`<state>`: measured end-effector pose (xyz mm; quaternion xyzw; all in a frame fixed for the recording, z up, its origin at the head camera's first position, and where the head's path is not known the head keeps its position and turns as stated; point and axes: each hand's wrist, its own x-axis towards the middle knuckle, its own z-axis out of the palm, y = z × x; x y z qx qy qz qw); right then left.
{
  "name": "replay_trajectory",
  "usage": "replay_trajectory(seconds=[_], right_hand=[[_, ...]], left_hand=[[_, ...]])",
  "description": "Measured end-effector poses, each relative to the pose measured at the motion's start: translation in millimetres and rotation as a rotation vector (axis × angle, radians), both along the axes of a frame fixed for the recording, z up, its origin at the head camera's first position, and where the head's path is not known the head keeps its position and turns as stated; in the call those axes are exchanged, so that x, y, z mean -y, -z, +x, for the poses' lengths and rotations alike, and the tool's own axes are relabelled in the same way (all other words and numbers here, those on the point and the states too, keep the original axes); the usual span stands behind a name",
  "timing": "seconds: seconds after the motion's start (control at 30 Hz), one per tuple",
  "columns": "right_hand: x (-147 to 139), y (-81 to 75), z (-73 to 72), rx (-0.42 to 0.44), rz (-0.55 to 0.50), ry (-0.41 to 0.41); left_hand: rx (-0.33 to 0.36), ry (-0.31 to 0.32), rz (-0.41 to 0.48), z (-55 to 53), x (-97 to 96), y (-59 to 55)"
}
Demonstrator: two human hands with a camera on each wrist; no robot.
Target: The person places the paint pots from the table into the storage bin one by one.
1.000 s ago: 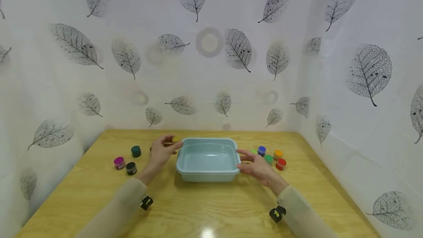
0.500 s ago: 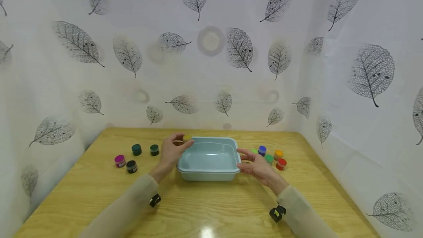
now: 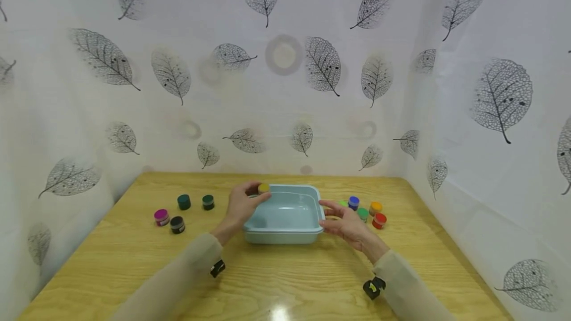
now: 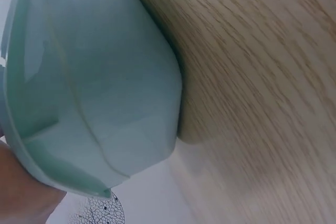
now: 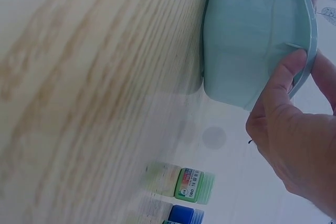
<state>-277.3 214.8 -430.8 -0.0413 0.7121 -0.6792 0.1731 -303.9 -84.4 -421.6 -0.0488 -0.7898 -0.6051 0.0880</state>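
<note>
My left hand [image 3: 241, 207] pinches a small paint jar with a yellow lid [image 3: 264, 188] between thumb and fingers. They are over the left side of a pale blue-green plastic basin [image 3: 283, 238], which stands on the table. In the left wrist view, the basin's outer wall [image 4: 121, 87] fills much of the picture, and the jar is out of sight. At the basin's right end, my right hand [image 3: 350, 224] grips the rim. The right wrist view shows that hand [image 5: 299, 129] with a fingertip under the rim against the basin's wall [image 5: 247, 51].
Left of the basin stand a magenta jar [image 3: 161, 217], a black jar [image 3: 177, 225] and two dark green jars [image 3: 184, 202]. At right are blue [image 3: 353, 202], green [image 3: 363, 215], orange [image 3: 375, 208] and red [image 3: 379, 220] jars. A leaf-print curtain [image 3: 285, 113] surrounds the wooden table.
My left hand has carried the yellow-lidded jar rightward, from beside the basin to over its left part. A dark green jar behind that hand has come into view. My right hand stays on the rim.
</note>
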Motion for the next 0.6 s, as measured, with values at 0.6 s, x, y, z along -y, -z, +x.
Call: replay_trajectory(seconds=[0.6], right_hand=[[0.8,1.1,-0.5,0.011,-0.005,0.01]], left_hand=[[0.041,0.059,-0.017,-4.2,-25.1,-0.9]])
